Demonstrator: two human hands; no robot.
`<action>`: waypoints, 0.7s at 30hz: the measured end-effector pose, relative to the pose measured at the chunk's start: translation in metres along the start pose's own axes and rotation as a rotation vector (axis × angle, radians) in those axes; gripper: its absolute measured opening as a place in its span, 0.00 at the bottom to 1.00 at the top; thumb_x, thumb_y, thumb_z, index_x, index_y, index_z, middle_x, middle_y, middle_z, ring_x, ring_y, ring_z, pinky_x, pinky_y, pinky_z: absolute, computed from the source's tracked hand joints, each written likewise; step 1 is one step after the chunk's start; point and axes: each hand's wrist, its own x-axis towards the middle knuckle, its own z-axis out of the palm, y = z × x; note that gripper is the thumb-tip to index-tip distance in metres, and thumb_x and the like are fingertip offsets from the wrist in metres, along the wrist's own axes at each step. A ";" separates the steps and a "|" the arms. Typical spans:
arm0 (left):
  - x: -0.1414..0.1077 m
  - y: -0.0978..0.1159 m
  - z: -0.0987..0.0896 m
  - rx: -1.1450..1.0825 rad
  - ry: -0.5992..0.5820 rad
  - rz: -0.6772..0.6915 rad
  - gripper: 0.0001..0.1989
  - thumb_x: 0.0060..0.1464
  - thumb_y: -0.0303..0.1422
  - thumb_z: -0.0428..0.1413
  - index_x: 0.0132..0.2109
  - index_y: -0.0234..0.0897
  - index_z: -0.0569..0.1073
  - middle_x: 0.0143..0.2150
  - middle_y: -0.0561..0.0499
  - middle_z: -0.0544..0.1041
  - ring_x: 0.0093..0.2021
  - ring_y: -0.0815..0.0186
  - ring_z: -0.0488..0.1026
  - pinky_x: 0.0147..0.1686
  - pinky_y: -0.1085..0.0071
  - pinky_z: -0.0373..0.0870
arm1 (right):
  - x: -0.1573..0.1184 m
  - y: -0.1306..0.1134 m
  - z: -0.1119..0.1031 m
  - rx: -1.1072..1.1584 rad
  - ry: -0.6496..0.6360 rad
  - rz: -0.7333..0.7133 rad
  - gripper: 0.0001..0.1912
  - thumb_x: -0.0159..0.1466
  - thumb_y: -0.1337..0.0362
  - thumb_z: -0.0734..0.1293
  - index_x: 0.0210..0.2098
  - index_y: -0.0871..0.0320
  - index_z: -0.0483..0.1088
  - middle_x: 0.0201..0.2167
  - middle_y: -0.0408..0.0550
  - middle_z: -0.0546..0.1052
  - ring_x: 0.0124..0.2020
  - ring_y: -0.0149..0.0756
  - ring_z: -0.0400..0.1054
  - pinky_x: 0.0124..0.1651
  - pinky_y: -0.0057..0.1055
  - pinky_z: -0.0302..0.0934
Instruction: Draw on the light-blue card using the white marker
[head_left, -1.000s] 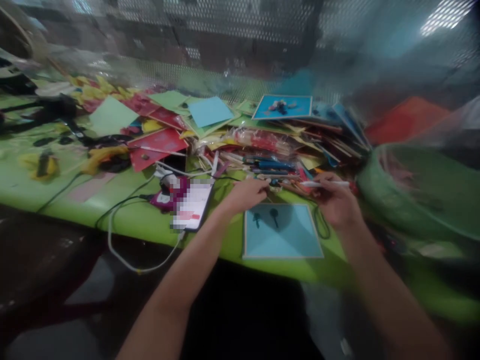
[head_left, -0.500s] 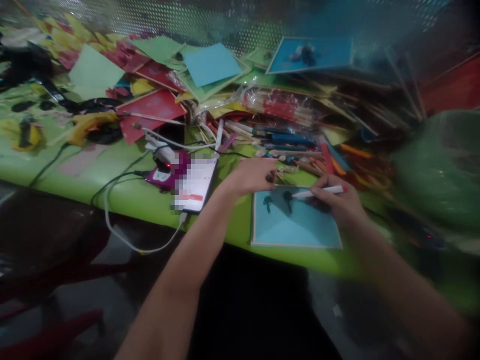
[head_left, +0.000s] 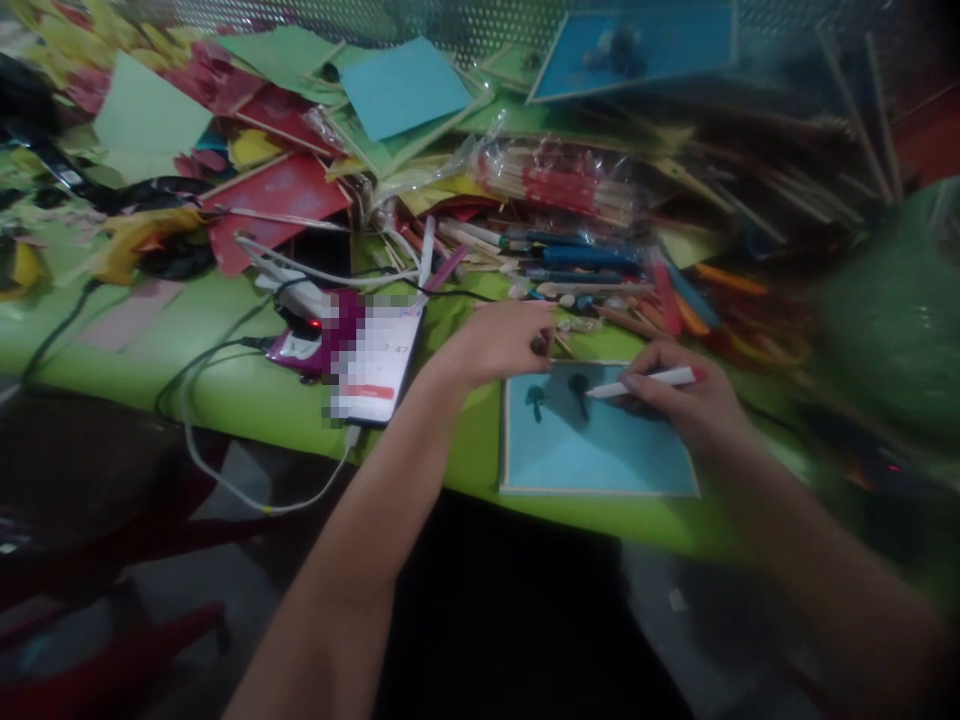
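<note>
A blue card (head_left: pixel 592 455) with a pale border lies near the front edge of the green table (head_left: pixel 465 460). Two dark green shapes (head_left: pixel 537 400) are on its upper part. My right hand (head_left: pixel 679 390) grips a white marker (head_left: pixel 645 382) with a red end, its tip beside the right-hand shape. At the card's top left corner is my left hand (head_left: pixel 506 340), its fingers curled round a small dark thing that is too small to name.
A lit phone (head_left: pixel 382 365) on a cable lies left of my left forearm, beside a purple power strip (head_left: pixel 341 335). Behind are pens, wrapped sticks (head_left: pixel 562 190) and coloured papers. A yellow glue gun (head_left: pixel 142 240) lies left, a green round object (head_left: pixel 892 310) right.
The view has shifted a little, so the things at the back sit higher and farther out. Both hands keep nearly the same pose, with the marker tip still by the right-hand shape.
</note>
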 end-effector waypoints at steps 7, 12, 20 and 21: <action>0.000 -0.002 0.001 0.011 0.001 0.004 0.05 0.50 0.34 0.65 0.34 0.39 0.78 0.35 0.50 0.78 0.41 0.58 0.76 0.43 0.68 0.66 | 0.001 0.001 -0.001 -0.029 0.056 -0.013 0.13 0.56 0.55 0.79 0.28 0.55 0.75 0.22 0.43 0.78 0.22 0.30 0.68 0.23 0.25 0.59; -0.001 -0.001 -0.002 0.074 -0.020 0.021 0.07 0.51 0.35 0.64 0.37 0.38 0.79 0.38 0.49 0.80 0.41 0.59 0.75 0.41 0.69 0.66 | 0.000 -0.001 -0.002 -0.020 -0.006 0.040 0.15 0.55 0.52 0.79 0.27 0.55 0.74 0.21 0.44 0.78 0.22 0.32 0.70 0.23 0.26 0.60; -0.002 0.000 -0.005 0.131 -0.042 0.036 0.09 0.52 0.36 0.62 0.40 0.38 0.79 0.41 0.48 0.81 0.40 0.61 0.76 0.38 0.70 0.65 | -0.001 -0.003 -0.004 -0.067 -0.034 0.057 0.15 0.56 0.52 0.78 0.28 0.55 0.74 0.22 0.44 0.79 0.23 0.33 0.71 0.25 0.27 0.61; -0.002 0.000 -0.005 0.129 -0.039 0.036 0.09 0.52 0.36 0.62 0.40 0.38 0.79 0.41 0.48 0.81 0.40 0.60 0.76 0.38 0.69 0.65 | -0.001 -0.002 -0.004 -0.064 -0.042 0.063 0.15 0.56 0.52 0.78 0.28 0.54 0.74 0.22 0.44 0.78 0.23 0.33 0.71 0.25 0.27 0.61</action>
